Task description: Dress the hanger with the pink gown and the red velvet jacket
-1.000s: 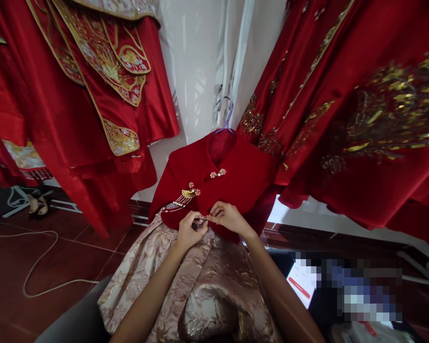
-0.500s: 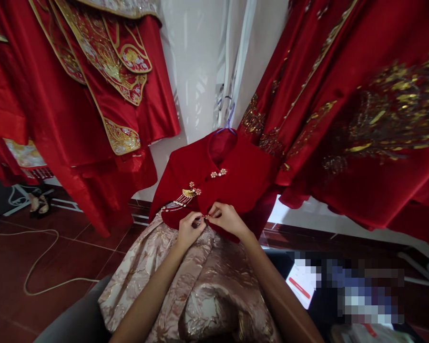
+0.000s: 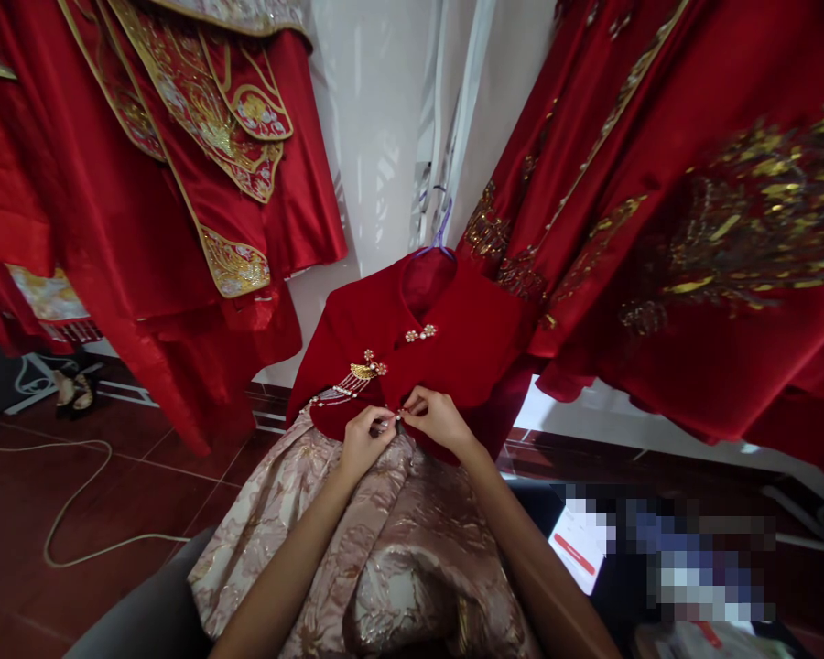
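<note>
A deep red jacket [image 3: 453, 366] with a stand collar hangs in front of me on a purple hanger [image 3: 441, 233]. Both my hands meet at its lower front edge. My left hand [image 3: 369, 439] is pinched at the hem, and my right hand [image 3: 438, 419] pinches from the other side. Between the fingertips shows a small pearl clasp [image 3: 399, 416], partly hidden. Higher on the jacket sit a flower-shaped pearl clasp [image 3: 421, 334] and a gold fan ornament [image 3: 363, 372] with bead strings draping to the left. Below my hands spreads a pink-and-gold brocade skirt [image 3: 281, 531].
Red embroidered garments [image 3: 233, 183] hang at the left, and a sequinned red garment [image 3: 693, 302] at the right. A lit phone screen [image 3: 577, 546] lies at the lower right. Dark heeled shoes [image 3: 75, 392] and a pale cable [image 3: 82, 485] are on the tiled floor.
Hardly anything differs. The fingertips have shifted slightly around the small clasp, and a little more of it shows between them.
</note>
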`<state>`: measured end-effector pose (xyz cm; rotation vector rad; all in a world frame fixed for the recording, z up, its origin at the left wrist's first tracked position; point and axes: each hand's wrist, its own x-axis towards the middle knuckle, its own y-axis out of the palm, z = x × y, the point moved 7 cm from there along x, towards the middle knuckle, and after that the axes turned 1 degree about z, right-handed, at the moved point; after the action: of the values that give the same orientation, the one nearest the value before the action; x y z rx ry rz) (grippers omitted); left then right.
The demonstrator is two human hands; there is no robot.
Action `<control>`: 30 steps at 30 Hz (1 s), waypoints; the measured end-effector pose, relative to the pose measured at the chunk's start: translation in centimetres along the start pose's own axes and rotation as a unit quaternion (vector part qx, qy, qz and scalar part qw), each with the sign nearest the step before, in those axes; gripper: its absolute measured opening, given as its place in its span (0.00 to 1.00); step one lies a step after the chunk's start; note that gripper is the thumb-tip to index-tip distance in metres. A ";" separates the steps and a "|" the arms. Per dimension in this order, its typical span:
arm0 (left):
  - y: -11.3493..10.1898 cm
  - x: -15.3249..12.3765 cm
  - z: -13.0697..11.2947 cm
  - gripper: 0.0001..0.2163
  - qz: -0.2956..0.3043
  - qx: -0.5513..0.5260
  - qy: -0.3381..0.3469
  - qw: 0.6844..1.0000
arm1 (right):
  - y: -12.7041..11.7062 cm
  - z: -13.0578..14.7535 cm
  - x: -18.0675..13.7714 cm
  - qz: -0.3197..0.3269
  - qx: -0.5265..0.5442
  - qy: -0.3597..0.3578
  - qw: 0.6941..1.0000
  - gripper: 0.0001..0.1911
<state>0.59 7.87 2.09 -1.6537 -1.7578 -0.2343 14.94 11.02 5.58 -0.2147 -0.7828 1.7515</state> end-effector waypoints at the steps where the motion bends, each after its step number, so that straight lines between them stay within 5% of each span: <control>1: -0.1 0.0 -0.1 0.05 -0.006 0.003 0.002 1.000 | 0.0 -0.1 0.0 0.014 -0.001 0.000 1.000 0.07; 7: -1.4 -0.2 -0.6 0.08 -0.080 0.023 0.005 0.996 | -1.9 -0.6 -0.9 0.061 -0.031 0.036 0.997 0.20; 13: -0.7 -0.2 -1.5 0.08 -0.018 0.095 0.021 0.995 | -3.0 -0.5 -1.1 0.063 -0.028 0.039 0.997 0.15; 30: -0.4 -0.1 -0.8 0.05 -0.014 0.100 0.030 0.994 | -0.9 -0.4 -0.6 0.085 -0.009 0.010 0.996 0.14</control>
<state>0.51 7.28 2.79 -1.4646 -1.7024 -0.1146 16.04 10.75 5.66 -0.3182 -0.7857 1.9001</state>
